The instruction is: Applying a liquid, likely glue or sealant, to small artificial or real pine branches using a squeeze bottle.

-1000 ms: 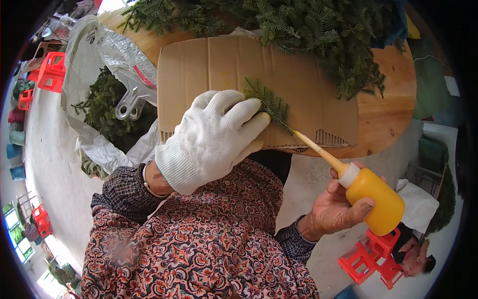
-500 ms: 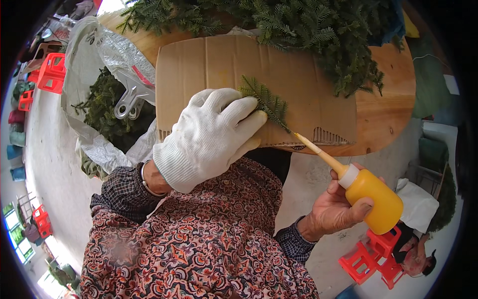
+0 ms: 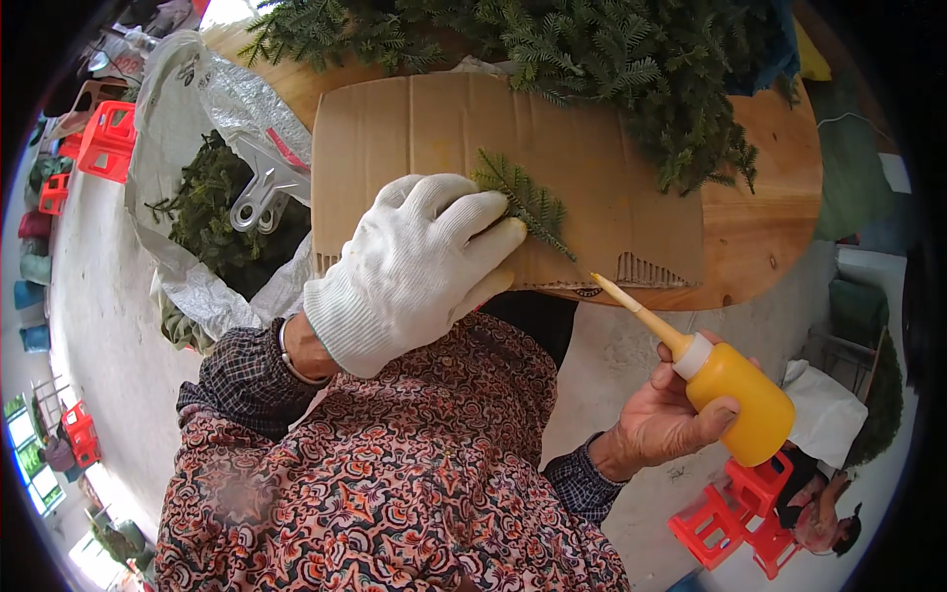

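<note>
My left hand (image 3: 414,266), in a white knit glove, is closed with its fingers pinching a small green fir sprig (image 3: 538,212). The sprig slants over a brown cardboard sheet (image 3: 464,113), its bare stem end toward the lower right. In my bare right hand (image 3: 659,419) is a yellow squeeze bottle (image 3: 742,407) with a white collar and a long tapered nozzle. The nozzle points up and left, and its tip sits just short of the stem end, slightly apart from it. What fills the bottle is hidden by its wall.
Fir branches (image 3: 631,69) heap over the far side of the wooden table (image 3: 769,207). At left, a plastic sack (image 3: 163,187) holds more greenery, with a metal clamp (image 3: 258,202) at its edge. Red stools (image 3: 710,523) and a person (image 3: 824,508) are at lower right.
The bottle's nozzle tip has drawn back a little to the lower right, away from the sprig's stem end. My left hand and the sprig have hardly moved.
</note>
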`<state>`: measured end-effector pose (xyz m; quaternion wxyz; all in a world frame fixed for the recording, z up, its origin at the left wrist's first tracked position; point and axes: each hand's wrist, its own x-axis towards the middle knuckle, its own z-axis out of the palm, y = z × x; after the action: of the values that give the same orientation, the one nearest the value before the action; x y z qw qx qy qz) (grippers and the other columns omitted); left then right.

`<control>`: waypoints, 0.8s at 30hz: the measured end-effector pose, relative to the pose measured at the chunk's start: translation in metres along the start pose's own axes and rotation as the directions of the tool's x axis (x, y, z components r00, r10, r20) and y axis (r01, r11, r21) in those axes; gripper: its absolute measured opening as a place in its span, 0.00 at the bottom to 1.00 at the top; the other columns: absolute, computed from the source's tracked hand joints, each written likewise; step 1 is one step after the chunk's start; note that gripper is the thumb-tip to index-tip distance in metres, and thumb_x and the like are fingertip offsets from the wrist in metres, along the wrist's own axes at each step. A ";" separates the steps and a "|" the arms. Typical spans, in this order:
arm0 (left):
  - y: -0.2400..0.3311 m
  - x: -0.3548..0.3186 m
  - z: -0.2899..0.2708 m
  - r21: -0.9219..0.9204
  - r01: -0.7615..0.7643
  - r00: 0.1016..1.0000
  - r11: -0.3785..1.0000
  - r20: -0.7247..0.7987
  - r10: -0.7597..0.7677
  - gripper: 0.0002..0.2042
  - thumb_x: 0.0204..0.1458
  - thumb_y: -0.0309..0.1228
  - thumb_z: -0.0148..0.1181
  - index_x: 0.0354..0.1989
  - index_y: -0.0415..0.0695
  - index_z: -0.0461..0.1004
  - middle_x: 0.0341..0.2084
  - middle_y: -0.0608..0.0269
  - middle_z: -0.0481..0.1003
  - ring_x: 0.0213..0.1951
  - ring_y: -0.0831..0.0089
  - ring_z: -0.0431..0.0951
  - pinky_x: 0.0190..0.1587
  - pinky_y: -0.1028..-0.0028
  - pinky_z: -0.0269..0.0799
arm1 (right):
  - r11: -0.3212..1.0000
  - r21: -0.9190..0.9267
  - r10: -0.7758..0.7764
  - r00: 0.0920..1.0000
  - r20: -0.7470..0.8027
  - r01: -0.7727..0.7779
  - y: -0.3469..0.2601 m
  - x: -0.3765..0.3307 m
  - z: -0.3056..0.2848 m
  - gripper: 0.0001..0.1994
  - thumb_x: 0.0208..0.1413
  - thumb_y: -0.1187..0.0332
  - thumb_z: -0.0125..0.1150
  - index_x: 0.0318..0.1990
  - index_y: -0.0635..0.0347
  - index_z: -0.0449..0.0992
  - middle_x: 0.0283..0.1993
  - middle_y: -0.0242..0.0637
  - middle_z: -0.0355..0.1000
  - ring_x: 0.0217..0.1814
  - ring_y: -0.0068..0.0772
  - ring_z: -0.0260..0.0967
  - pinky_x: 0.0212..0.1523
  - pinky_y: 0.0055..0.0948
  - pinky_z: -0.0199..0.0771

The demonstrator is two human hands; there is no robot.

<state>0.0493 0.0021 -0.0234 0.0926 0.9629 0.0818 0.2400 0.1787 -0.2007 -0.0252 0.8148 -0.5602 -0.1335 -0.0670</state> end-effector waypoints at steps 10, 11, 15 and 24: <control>-0.018 -0.002 -0.023 -0.065 0.045 0.999 0.997 0.016 -0.044 0.12 0.43 0.34 0.59 0.38 0.48 0.74 0.36 0.66 0.71 0.37 0.65 0.70 0.40 0.68 0.67 | 0.992 0.087 0.091 0.996 -0.026 -0.089 -0.006 0.004 0.026 0.29 0.53 0.49 0.58 0.56 0.57 0.61 0.41 0.50 0.70 0.33 0.33 0.71 0.30 0.23 0.77; -0.019 -0.001 -0.027 -0.088 0.056 0.998 0.995 0.006 -0.056 0.12 0.43 0.34 0.59 0.37 0.48 0.74 0.36 0.66 0.71 0.36 0.65 0.70 0.40 0.68 0.67 | 0.991 0.093 0.102 0.994 -0.031 -0.098 -0.007 0.005 0.030 0.29 0.53 0.49 0.58 0.56 0.57 0.61 0.41 0.49 0.70 0.35 0.33 0.72 0.31 0.23 0.77; -0.018 0.005 -0.032 -0.092 0.107 0.981 0.990 -0.152 -0.120 0.11 0.43 0.33 0.58 0.36 0.48 0.74 0.33 0.66 0.71 0.36 0.65 0.70 0.39 0.69 0.67 | 0.989 0.145 0.040 0.998 -0.049 -0.033 -0.006 0.009 0.044 0.26 0.55 0.51 0.57 0.50 0.65 0.64 0.40 0.48 0.72 0.30 0.32 0.72 0.32 0.20 0.76; -0.049 -0.014 -0.032 0.076 0.188 0.982 0.979 -0.032 -0.186 0.12 0.43 0.31 0.59 0.38 0.51 0.74 0.31 0.67 0.71 0.35 0.66 0.70 0.40 0.70 0.67 | 0.981 0.193 0.028 1.000 -0.005 -0.027 0.004 -0.008 0.069 0.21 0.59 0.54 0.54 0.45 0.68 0.68 0.37 0.45 0.73 0.28 0.30 0.71 0.31 0.16 0.74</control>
<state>0.0161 0.0507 -0.0129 0.0759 0.9507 0.1825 0.2388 0.1619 -0.1351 -0.0083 0.8665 -0.4803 -0.1286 -0.0446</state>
